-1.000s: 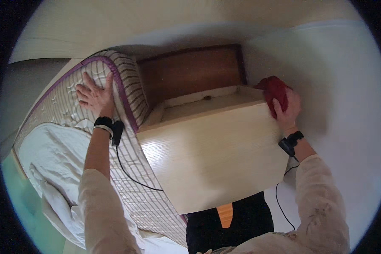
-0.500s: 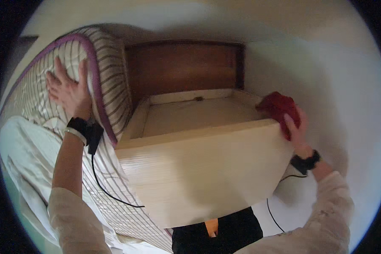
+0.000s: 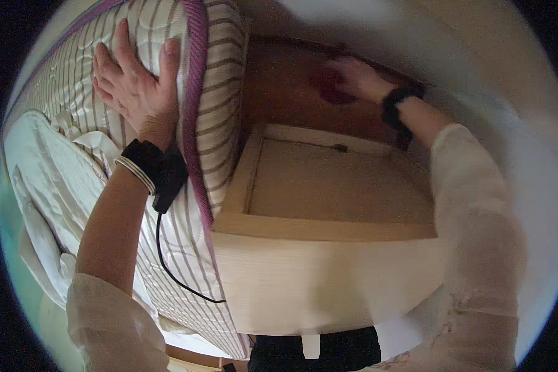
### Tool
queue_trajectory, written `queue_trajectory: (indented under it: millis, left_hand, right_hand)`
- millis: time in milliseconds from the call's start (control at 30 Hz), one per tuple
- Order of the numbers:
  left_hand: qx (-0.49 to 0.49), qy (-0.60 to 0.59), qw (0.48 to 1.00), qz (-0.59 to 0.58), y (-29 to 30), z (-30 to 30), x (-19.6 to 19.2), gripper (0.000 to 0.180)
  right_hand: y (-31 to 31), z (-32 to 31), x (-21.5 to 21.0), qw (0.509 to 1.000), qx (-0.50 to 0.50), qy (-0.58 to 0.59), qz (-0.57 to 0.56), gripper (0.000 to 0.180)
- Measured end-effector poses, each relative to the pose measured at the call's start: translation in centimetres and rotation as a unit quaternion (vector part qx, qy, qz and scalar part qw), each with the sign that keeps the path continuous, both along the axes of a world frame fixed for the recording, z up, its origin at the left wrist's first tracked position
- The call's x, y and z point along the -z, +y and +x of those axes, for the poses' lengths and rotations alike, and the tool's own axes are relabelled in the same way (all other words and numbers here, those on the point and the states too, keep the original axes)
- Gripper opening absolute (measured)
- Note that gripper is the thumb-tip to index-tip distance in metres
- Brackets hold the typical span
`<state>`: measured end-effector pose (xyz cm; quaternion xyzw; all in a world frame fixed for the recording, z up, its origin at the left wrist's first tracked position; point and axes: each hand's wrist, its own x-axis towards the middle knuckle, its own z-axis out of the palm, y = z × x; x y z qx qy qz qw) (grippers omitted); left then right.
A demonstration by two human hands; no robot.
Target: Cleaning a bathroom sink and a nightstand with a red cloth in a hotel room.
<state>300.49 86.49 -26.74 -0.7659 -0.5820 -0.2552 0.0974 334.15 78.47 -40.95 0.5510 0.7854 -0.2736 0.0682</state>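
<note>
My left hand (image 3: 134, 84) lies with spread fingers on a striped mattress (image 3: 220, 118) edged in purple piping. On the far right, my right hand (image 3: 367, 80) reaches past a pale wooden box-like cabinet (image 3: 325, 273), holding a dark red cloth (image 3: 332, 85) against the brown wooden panel (image 3: 273, 87) behind it. The right fingers are blurred and partly merge with the cloth. The cabinet's raised rim frames a sunken top (image 3: 335, 183) with a small dark spot near its far edge. My right sleeve covers the cabinet's right corner.
A crumpled white sheet (image 3: 56, 186) covers part of the mattress at left. A pale wall (image 3: 496, 105) closes in the right side. Black wristbands (image 3: 152, 164) sit on both wrists, and a thin black cable (image 3: 177, 273) hangs from the left one.
My right hand has moved with the red cloth from the cabinet's right rim to the brown panel behind. The view has shifted forward and left; my left hand remains on the mattress.
</note>
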Motion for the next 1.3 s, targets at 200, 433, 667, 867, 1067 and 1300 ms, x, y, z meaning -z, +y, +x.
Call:
queue_trajectory:
  millis: [200, 433, 667, 867, 1067, 1300]
  left_hand:
    - [0.003, 0.013, 1.000, 0.011, 0.2, 0.3, 0.1, 0.075]
    - [0.020, -0.011, 1.000, -0.015, -0.2, 0.2, 0.4, 0.060]
    - [0.028, -0.007, 1.000, -0.010, 0.1, 0.1, 0.4, 0.058]
    - [0.015, -0.007, 1.000, -0.007, 0.0, -0.6, 0.6, 0.058]
    - [0.026, 0.013, 0.999, 0.018, 1.1, -1.3, 1.2, 0.054]
    - [0.090, 0.083, 0.993, -0.002, 0.4, -3.0, 1.5, 0.049]
  right_hand:
    - [10.1, -10.6, 7.0, 0.946, -0.261, -0.045, 0.188, 0.044]
    - [11.8, -13.6, 13.0, 0.945, -0.135, -0.006, 0.298, 0.047]
    - [10.6, -12.7, 13.4, 0.865, -0.270, -0.314, 0.283, 0.052]
    - [5.0, -2.4, 16.4, 0.742, -0.346, -0.460, 0.344, 0.056]
    - [-5.2, 15.2, 15.5, 0.870, -0.247, -0.407, 0.126, 0.060]
    - [-11.0, 24.8, 10.9, 0.928, -0.112, -0.353, 0.025, 0.046]
